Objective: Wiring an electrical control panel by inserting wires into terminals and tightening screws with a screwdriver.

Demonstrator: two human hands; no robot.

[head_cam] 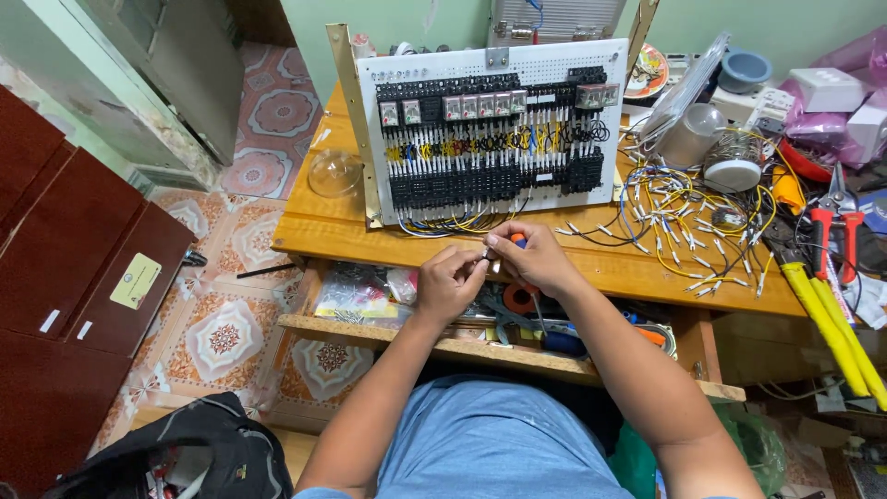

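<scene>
My left hand (448, 280) and my right hand (533, 258) meet just above the front edge of a wooden table (323, 231). Their fingertips pinch a small metal part (488, 253) between them; it is too small to tell what it is. An orange-handled tool (518, 240) shows in my right hand. Right behind my hands stands a white perforated panel (490, 129), tilted upright, packed with black terminal blocks, relays and yellow, blue and black wiring.
Loose wires with white ferrules (684, 231) lie spread at the right. Red-handled snips (836, 231), a yellow-handled crimper (832, 314), clear plastic jars (693, 134) and boxes crowd the far right. An open drawer (388, 323) holds tools and bags. A black bag (199, 453) lies on the tiled floor.
</scene>
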